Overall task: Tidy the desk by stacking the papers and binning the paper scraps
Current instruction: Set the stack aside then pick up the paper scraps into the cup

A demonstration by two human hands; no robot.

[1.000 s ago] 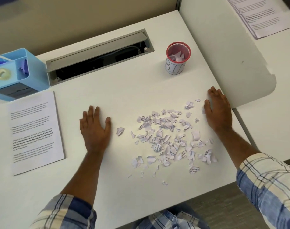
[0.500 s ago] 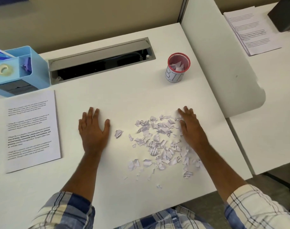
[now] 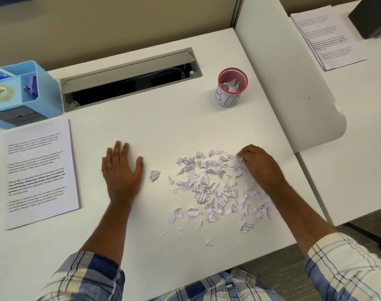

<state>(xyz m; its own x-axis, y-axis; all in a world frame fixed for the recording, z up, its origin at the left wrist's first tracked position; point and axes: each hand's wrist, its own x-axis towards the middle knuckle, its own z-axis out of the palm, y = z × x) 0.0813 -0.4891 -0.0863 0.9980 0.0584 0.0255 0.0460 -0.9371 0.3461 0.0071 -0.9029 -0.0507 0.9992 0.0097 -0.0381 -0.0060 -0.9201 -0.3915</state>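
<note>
A: Where do the hands sit?

B: The left hand point(image 3: 122, 170) lies flat on the tabletop point(image 3: 154, 127), palm down, fingers straight and spread, holding nothing. It is toward the front edge, left of the middle. The right hand point(image 3: 259, 166) is at the right side of the paper scraps point(image 3: 209, 187), its fingers curled down into the pile and gathering pieces at the fingertips.

A: And the scraps themselves?

B: A loose scatter of torn printed bits on the front right part of the tabletop, between the two hands. One scrap lies apart, just beside the left thumb.

A: The bin?

B: A small red-rimmed mesh cup point(image 3: 232, 88) lettered "BIN" stands upright toward the back right, well apart from the pile, with a few white pieces already inside.

A: The papers?

B: A stack of printed sheets point(image 3: 42, 172) rests near the left edge. More sheets point(image 3: 328, 38) lie on the neighbouring desk at the far right.

A: Anything else?

B: A blue organiser point(image 3: 42, 94) in the back left corner, holding a tape roll, and an open cable tray point(image 3: 128, 77) along the back edge.
</note>
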